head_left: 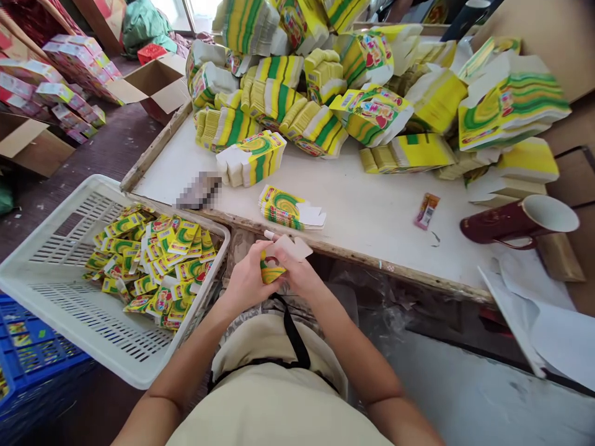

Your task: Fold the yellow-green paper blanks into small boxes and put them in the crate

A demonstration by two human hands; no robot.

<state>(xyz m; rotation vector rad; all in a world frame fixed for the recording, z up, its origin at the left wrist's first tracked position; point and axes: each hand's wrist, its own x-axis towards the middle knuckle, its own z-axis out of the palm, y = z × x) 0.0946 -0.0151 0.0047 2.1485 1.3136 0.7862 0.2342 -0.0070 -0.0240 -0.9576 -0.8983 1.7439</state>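
Both hands meet in front of my body at the table's near edge, holding one small yellow and green carton between them. My left hand grips its left side. Around its right side my right hand is closed, and white flaps stick up above the fingers. Just beyond, a short stack of flat yellow cartons lies on the table with white flaps to the right. Behind that stands a bundle of cartons. To my left, a white plastic basket holds many small folded yellow cartons.
Heaped bundles of flat cartons fill the back of the white table. A maroon mug lies on its side at right, near a small wrapped packet. A blue crate and an open cardboard box stand left.
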